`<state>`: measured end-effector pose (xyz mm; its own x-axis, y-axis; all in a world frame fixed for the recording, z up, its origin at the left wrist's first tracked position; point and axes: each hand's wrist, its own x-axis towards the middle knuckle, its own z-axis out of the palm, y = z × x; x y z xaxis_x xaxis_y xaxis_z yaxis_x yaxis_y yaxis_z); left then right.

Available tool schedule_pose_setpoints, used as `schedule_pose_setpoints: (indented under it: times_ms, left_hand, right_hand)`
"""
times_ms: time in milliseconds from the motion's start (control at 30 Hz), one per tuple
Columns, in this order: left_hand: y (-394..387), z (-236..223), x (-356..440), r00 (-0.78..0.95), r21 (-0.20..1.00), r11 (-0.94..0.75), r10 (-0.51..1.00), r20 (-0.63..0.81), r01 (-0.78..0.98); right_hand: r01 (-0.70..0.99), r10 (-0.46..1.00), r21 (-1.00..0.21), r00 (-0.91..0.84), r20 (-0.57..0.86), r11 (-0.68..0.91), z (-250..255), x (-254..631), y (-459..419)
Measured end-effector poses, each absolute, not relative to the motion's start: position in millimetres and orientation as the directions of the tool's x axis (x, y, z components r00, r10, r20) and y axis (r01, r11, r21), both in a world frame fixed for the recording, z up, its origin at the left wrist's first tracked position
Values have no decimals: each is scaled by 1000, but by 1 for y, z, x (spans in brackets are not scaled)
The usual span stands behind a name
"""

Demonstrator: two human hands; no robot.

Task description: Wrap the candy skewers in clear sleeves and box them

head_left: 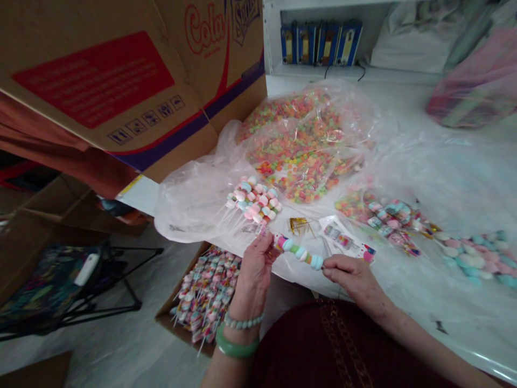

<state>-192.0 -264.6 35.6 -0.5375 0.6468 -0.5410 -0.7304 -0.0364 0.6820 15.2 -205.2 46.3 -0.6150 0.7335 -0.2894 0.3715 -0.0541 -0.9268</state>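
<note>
Fingers of your left hand (260, 260) pinched closed on left end of the marshmallow skewer (299, 251) | skewer spans between your hands, sloping down rightward | gold ties (298, 225) beyond it on plastic sheet (416, 302) | your right hand (352, 274), thumb and forefinger pinched together on its blue end | loose marshmallows (480, 256) far right

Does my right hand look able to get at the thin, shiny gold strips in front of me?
Probably yes: the thin gold strips lie uncovered just beyond the multicoloured marshmallow stick, though your right hand seems busy holding that stick's end.
</note>
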Motion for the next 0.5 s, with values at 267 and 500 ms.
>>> schedule_pose_setpoints:
  times_ms: [267, 500]
  left_hand:
    - [-274, 26, -199, -533, 679, -27, 643, -550, -733]
    - [-269, 30, -191, -568, 690, -53, 615, -547, -722]
  right_hand:
    - [464, 697, -880, -598, -397, -104, 38, 8, -210]
    - [534, 700, -723, -708, -97, 439, 28, 12, -211]
